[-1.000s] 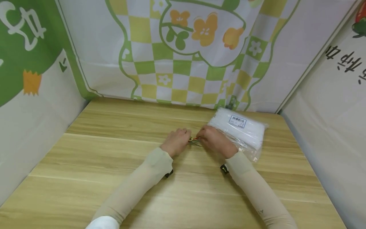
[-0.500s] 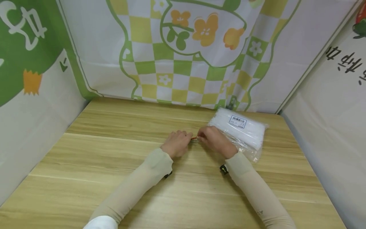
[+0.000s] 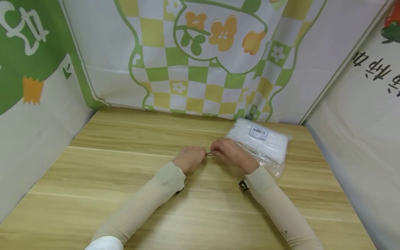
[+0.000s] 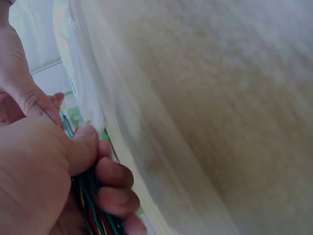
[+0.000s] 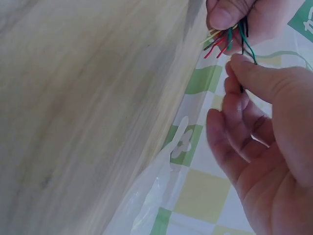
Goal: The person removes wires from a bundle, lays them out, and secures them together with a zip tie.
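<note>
My left hand (image 3: 190, 159) grips a bundle of thin coloured wires (image 4: 95, 208), with its fingers curled round them. In the right wrist view, loose red, yellow, green and black wire ends (image 5: 227, 39) fan out below the left thumb. My right hand (image 3: 231, 154) is close by on the right. Its thumb and index finger pinch a dark wire from the bundle, and a green wire (image 5: 248, 46) runs down to the same fingertips; its other fingers are loosely bent. From the head view only a short stretch of wire shows between both hands.
Just beyond the right hand lies a clear plastic bag (image 3: 257, 139) of white strips with a barcode label. Both hands are over a wooden table (image 3: 125, 177). A patterned curtain (image 3: 200, 80) hangs along the back, with fabric walls at both sides.
Both hands have shifted slightly left. The orange-red wire that showed between them earlier is now hardly visible, and darker wire shows there. The left hand keeps hold of the bundle.
</note>
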The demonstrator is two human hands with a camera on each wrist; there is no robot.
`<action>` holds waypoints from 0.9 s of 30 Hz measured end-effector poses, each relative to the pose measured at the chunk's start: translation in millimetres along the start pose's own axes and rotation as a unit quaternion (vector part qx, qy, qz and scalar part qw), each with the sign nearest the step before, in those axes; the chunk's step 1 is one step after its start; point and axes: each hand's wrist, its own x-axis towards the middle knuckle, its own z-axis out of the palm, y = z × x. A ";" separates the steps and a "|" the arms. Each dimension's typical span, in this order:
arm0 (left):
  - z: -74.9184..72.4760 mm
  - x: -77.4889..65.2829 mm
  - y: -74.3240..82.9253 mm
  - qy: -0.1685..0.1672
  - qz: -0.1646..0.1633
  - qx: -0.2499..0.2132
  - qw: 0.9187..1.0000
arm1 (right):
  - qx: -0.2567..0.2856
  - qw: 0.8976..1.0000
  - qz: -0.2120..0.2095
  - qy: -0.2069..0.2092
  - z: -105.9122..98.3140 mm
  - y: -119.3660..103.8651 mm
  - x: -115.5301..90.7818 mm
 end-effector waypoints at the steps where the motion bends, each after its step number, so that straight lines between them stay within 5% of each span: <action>1: 0.1 -0.9 -0.7 -0.004 0.001 -0.003 1.000 | -0.001 1.000 -0.009 0.002 0.5 -0.5 0.1; 11: -1.9 -5.8 -9.9 0.004 0.013 -0.069 0.998 | 0.020 1.000 0.000 0.019 2.3 -7.9 1.7; 19: -3.2 -8.4 -14.6 0.018 0.032 -0.077 0.996 | 0.100 0.992 0.075 -0.011 2.8 -9.9 5.5; 27: -4.5 -11.6 -19.2 0.004 0.054 -0.075 0.996 | 0.102 0.991 0.080 -0.007 1.9 -12.9 4.6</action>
